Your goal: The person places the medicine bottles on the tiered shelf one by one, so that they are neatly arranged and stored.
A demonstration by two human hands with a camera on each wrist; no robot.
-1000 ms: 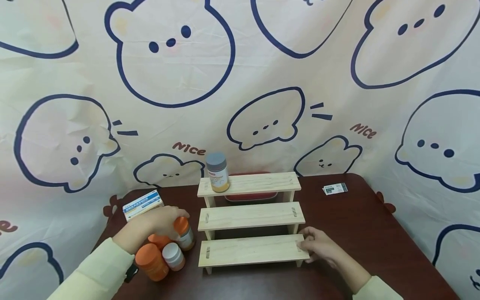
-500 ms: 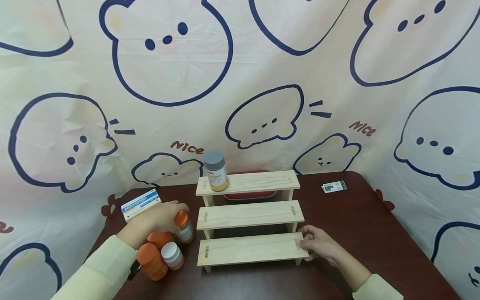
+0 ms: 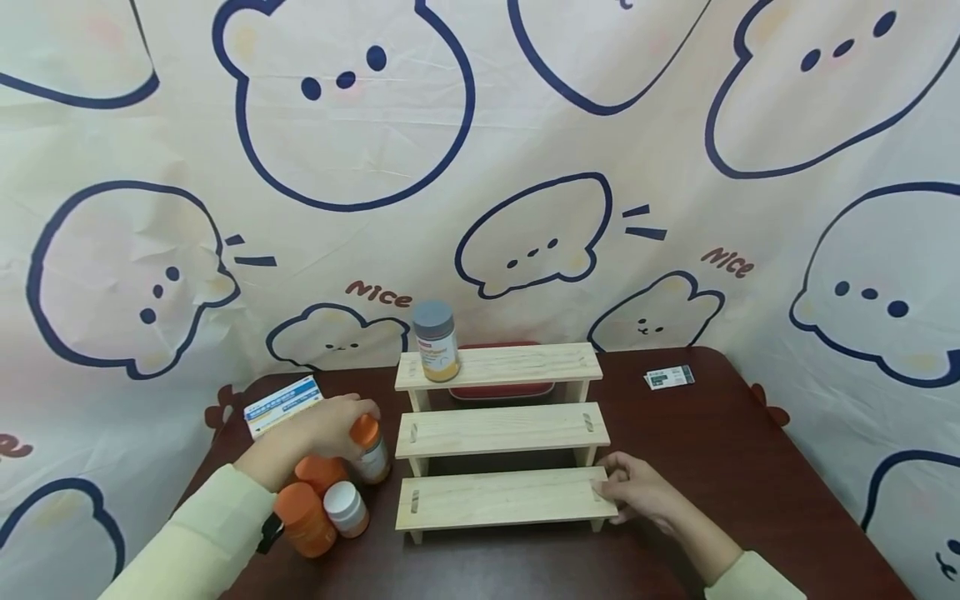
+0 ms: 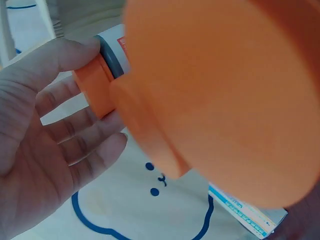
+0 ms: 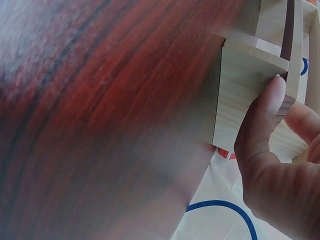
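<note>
In the head view my left hand (image 3: pixel 326 429) grips an orange-capped white bottle (image 3: pixel 372 463) from above, left of a three-tier wooden display shelf (image 3: pixel 506 500). The left wrist view shows the thumb and fingers around its orange cap (image 4: pixel 96 89). Crowded near that hand are a large orange-lidded bottle (image 3: pixel 305 523), a small white-lidded jar (image 3: pixel 347 510) and another orange lid (image 3: pixel 321 472). My right hand (image 3: pixel 637 490) pinches the right end of the lowest tier, thumb on its side panel (image 5: pixel 250 95). A grey-lidded bottle (image 3: pixel 437 342) stands upright on the top tier, at its left end.
Behind the left hand lies a white and blue box (image 3: pixel 281 406). A reddish tray (image 3: pixel 502 390) shows behind the shelf's top tier. Small printed cards (image 3: pixel 669 377) lie at the back right of the dark brown table (image 3: pixel 720 433). A cartoon-printed cloth (image 3: pixel 525 142) hangs around the table.
My left hand and the orange-capped bottle have shifted slightly up and away in the head view. The right hand keeps its hold on the shelf.
</note>
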